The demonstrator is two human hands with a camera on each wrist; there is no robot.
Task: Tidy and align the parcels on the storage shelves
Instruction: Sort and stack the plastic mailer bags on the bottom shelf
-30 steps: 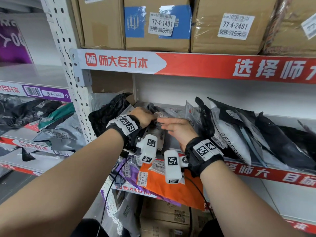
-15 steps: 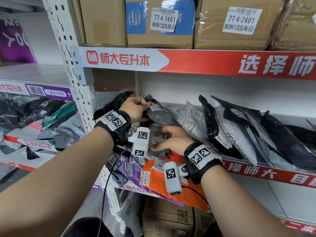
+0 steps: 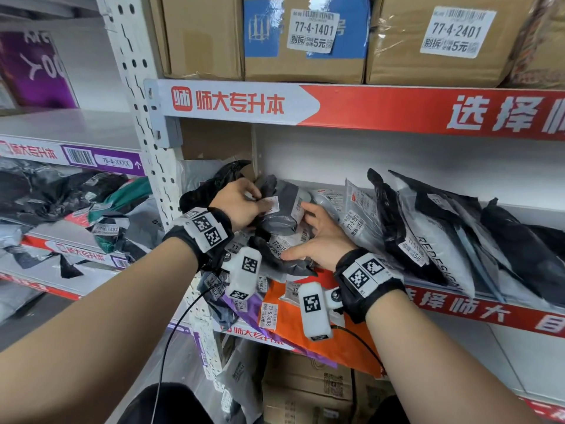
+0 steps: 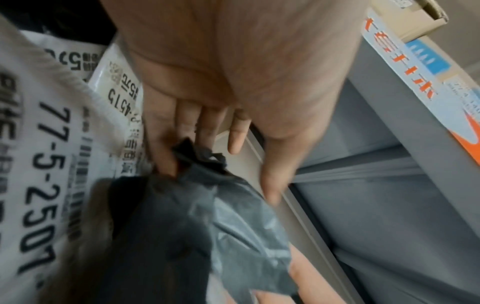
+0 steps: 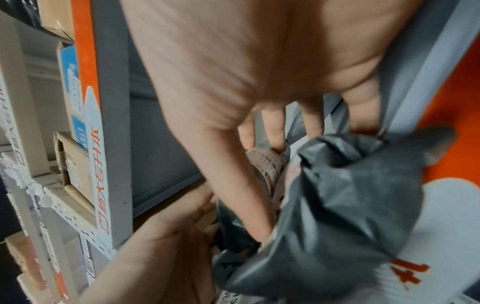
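grey poly mailer [image 3: 281, 215] stands near upright beside the shelf post [image 3: 137, 87]. left hand [image 3: 235, 203] pinches its post-side edge; right hand [image 3: 321, 240] clasps the far side.

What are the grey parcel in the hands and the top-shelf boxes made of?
The grey parcel: thin plastic film, probably a poly mailer; it crumples into soft creases with a faint sheen. The boxes: brown cardboard, matte, with flat faces and square edges.
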